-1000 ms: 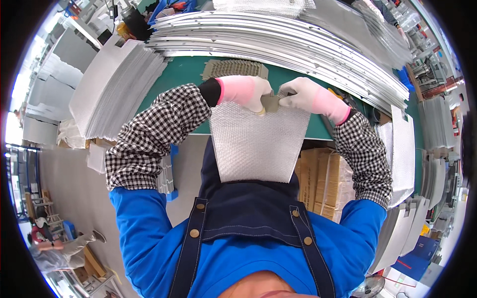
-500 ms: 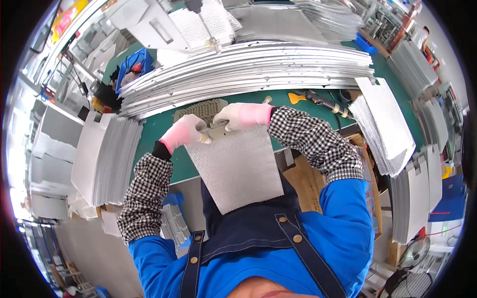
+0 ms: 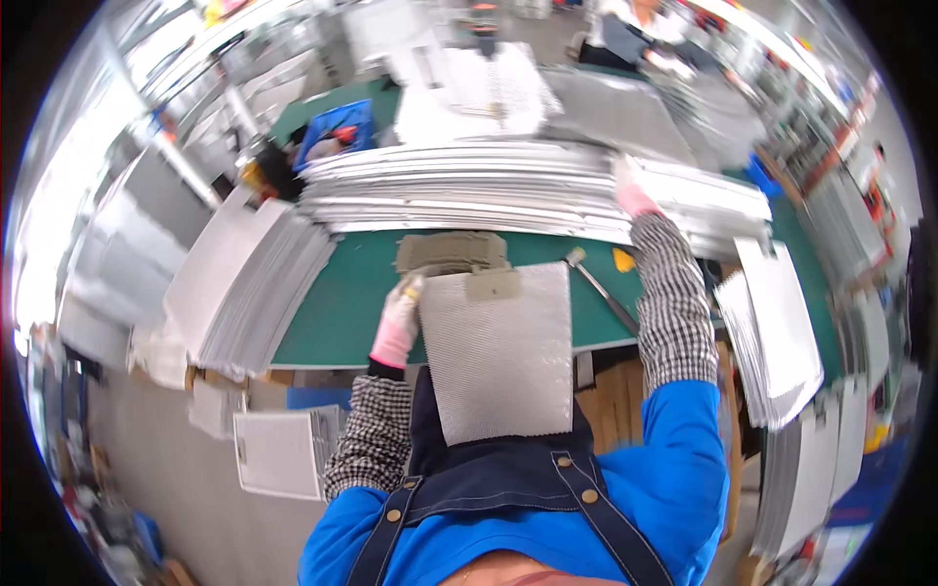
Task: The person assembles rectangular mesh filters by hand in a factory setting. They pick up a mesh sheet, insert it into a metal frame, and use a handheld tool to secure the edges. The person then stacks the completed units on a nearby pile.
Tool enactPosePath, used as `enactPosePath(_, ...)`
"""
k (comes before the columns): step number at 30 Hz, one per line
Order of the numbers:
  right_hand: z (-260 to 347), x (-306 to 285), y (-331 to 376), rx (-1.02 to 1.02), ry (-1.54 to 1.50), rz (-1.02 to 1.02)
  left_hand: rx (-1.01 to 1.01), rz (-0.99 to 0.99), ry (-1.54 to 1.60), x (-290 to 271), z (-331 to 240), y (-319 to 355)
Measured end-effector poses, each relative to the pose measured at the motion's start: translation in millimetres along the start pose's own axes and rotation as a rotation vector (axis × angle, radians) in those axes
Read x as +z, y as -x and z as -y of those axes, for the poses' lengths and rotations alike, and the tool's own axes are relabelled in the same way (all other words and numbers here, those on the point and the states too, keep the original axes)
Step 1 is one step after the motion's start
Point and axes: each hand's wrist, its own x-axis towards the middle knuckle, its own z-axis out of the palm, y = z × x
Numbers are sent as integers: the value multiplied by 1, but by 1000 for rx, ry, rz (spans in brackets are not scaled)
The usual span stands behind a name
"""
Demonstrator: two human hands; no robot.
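Note:
My left hand (image 3: pixel 397 320), in a pale glove with a pink cuff, is closed on the upper left edge of a grey perforated panel (image 3: pixel 500 361). The panel's lower end rests against my apron. A small tan plate (image 3: pixel 494 284) sits at its top edge. Just behind lies a group of similar tan pieces (image 3: pixel 449 251). My right hand (image 3: pixel 633 186) is stretched forward to a long pile of silvery metal strips (image 3: pixel 459 186); motion smears its fingers. A hammer (image 3: pixel 604 291) lies on the green table (image 3: pixel 332 303) between the panel and my right forearm.
Stacks of panels stand at the table's left (image 3: pixel 244 283) and right (image 3: pixel 777 322). A blue bin (image 3: pixel 337 132) stands beyond the strips at the left. Near the hammer is a yellow tool end (image 3: pixel 623 259). Another person (image 3: pixel 640 39) is at the far side.
My right hand has left the panel's top and reached forward to the metal strips. My left hand has shifted to the panel's upper left edge. The view has moved too.

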Motion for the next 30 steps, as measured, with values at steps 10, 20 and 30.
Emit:
enactPosePath(10,86,-72,32,-121,647,159,-79,-26,166,3,4,10)
enactPosePath(20,144,-140,58,-342,377,-156,-80,-24,63,-9,-9,10)
enactPosePath(30,55,-221,152,-196,40,70,-30,-20,-10,25,-36,32)
